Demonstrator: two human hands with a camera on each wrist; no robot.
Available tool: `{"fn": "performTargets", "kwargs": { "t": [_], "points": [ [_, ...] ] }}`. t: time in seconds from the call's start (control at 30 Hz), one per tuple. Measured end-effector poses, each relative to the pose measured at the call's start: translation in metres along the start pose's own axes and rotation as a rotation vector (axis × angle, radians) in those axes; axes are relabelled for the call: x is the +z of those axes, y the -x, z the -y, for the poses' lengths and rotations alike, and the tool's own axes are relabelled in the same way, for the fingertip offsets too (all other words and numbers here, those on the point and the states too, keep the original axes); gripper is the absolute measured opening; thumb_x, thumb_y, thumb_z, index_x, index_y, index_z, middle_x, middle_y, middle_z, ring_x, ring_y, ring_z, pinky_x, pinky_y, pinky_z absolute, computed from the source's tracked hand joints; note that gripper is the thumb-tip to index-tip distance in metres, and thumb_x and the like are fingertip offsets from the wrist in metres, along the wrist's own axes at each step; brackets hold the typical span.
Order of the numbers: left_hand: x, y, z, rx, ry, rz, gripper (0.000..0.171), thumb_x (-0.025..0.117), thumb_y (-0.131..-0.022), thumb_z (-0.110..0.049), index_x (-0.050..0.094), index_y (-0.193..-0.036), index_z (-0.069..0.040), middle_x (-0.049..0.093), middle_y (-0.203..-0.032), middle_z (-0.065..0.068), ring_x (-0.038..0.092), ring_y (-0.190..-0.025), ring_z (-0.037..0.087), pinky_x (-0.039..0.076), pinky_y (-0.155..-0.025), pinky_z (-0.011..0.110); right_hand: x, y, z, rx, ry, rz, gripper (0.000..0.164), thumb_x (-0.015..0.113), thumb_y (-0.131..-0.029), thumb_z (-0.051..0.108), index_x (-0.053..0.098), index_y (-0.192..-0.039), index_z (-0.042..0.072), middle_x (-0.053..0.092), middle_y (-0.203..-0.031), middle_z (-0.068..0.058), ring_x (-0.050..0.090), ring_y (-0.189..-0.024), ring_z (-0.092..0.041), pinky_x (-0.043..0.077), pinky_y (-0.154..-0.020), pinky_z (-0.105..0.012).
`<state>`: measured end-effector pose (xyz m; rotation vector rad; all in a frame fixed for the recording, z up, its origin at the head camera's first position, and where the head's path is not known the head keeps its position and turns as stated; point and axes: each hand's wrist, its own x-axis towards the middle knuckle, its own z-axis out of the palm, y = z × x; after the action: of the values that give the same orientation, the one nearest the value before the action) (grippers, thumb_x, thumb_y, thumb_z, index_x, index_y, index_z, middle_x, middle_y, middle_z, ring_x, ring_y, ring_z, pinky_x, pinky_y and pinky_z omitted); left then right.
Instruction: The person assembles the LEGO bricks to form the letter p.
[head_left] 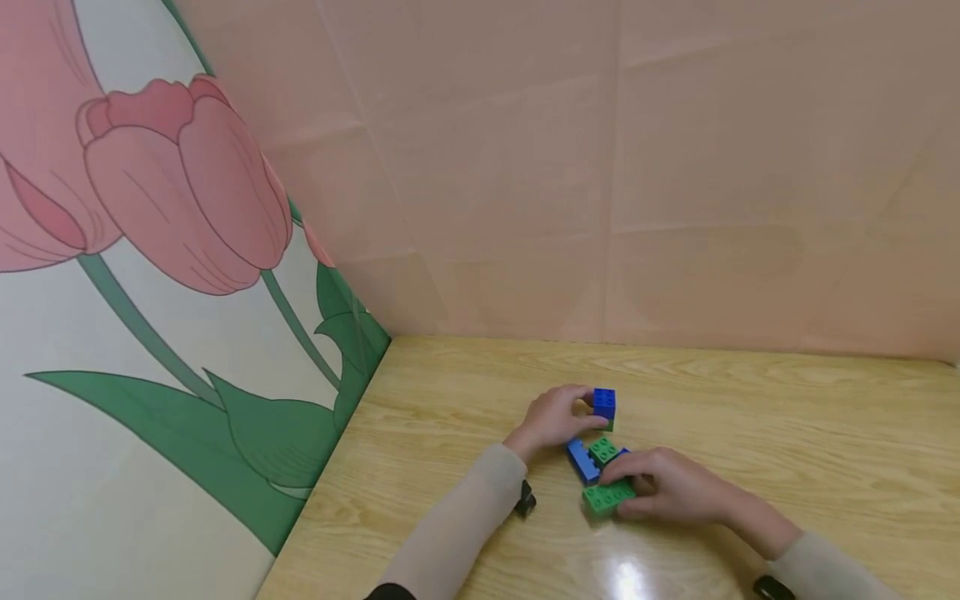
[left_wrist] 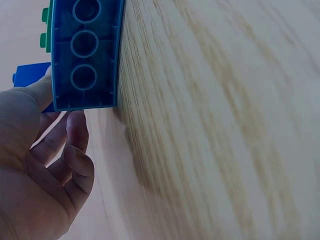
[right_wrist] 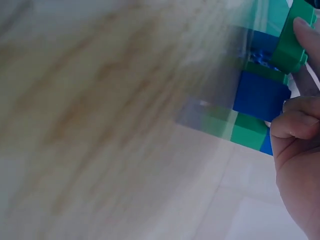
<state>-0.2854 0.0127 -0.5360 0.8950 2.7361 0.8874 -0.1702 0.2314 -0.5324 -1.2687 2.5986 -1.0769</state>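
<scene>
My left hand pinches a small blue brick between thumb and fingers; a green brick sits directly under it. My right hand grips a longer green brick by its right end, and in the right wrist view this brick appears tilted. Between the hands, a long blue brick lies on its side, its hollow underside facing the left wrist camera. Beside it is a green brick with its studs up. Another blue brick is partly hidden behind my right hand.
The bricks are on a wood-grain table. A pinkish sheet rises along the table's back edge, and a tulip-printed panel borders the left. Dark wrist devices are worn at both sleeves.
</scene>
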Motion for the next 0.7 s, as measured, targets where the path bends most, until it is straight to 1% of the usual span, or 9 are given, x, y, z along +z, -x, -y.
{"fn": "performTargets", "kwargs": {
  "t": [0.1,0.2,0.3,0.37,0.53,0.57,0.7],
  "points": [
    [0.0,-0.001,0.001,0.006,-0.005,0.0,0.031,0.072,-0.094,-0.055,0.071,-0.116,-0.033,0.066,-0.113,-0.023,0.06,-0.113,0.002,0.048,-0.1,0.033,-0.004,-0.002,-0.001,0.008,0.006,-0.024,0.035,0.082,-0.092,0.033,0.072,-0.125,0.033,0.071,-0.124,0.009,0.066,-0.112,-0.012,0.057,-0.091,-0.036],
    [-0.001,-0.002,0.0,0.008,-0.005,0.004,0.029,0.073,-0.094,-0.054,0.071,-0.115,-0.033,0.067,-0.113,-0.022,0.061,-0.113,0.003,0.048,-0.099,0.033,-0.009,-0.004,-0.002,0.008,0.004,-0.051,0.037,0.084,-0.09,0.029,0.072,-0.125,0.03,0.071,-0.125,0.003,0.067,-0.112,-0.013,0.057,-0.088,-0.035],
    [-0.002,-0.003,-0.001,0.004,-0.012,0.007,0.03,0.072,-0.094,-0.054,0.072,-0.114,-0.033,0.067,-0.114,-0.022,0.061,-0.113,0.002,0.048,-0.098,0.033,-0.016,-0.007,-0.002,0.002,-0.02,-0.077,0.038,0.085,-0.089,0.024,0.073,-0.125,0.028,0.072,-0.125,0.0,0.067,-0.108,-0.011,0.058,-0.083,-0.033],
    [-0.002,-0.004,-0.002,0.0,-0.014,0.009,0.03,0.072,-0.094,-0.054,0.072,-0.115,-0.033,0.067,-0.114,-0.022,0.061,-0.113,0.002,0.049,-0.099,0.033,-0.019,-0.009,-0.002,-0.007,-0.043,-0.088,0.038,0.084,-0.09,0.023,0.072,-0.126,0.026,0.071,-0.126,-0.002,0.066,-0.111,-0.011,0.058,-0.085,-0.033],
    [-0.002,-0.005,-0.003,-0.009,-0.019,0.01,0.03,0.073,-0.094,-0.054,0.072,-0.116,-0.033,0.067,-0.115,-0.021,0.061,-0.114,0.003,0.048,-0.099,0.034,-0.027,-0.014,-0.006,-0.029,-0.075,-0.116,0.037,0.081,-0.093,0.025,0.071,-0.128,0.022,0.069,-0.128,-0.001,0.065,-0.115,-0.015,0.057,-0.091,-0.032],
    [-0.002,-0.005,-0.003,-0.007,-0.021,0.009,0.03,0.072,-0.094,-0.054,0.072,-0.115,-0.033,0.067,-0.115,-0.021,0.061,-0.114,0.003,0.049,-0.098,0.034,-0.028,-0.014,-0.007,-0.031,-0.072,-0.128,0.037,0.08,-0.093,0.025,0.071,-0.128,0.021,0.069,-0.127,-0.001,0.067,-0.109,-0.015,0.057,-0.087,-0.031],
    [-0.002,-0.005,-0.001,0.008,-0.025,0.004,0.029,0.071,-0.095,-0.055,0.072,-0.114,-0.033,0.068,-0.116,-0.021,0.062,-0.113,0.003,0.049,-0.096,0.032,-0.032,-0.017,-0.008,-0.003,-0.063,-0.169,0.037,0.081,-0.093,0.027,0.07,-0.128,0.021,0.069,-0.127,0.0,0.065,-0.104,-0.013,0.057,-0.083,-0.029]
  ]
}}
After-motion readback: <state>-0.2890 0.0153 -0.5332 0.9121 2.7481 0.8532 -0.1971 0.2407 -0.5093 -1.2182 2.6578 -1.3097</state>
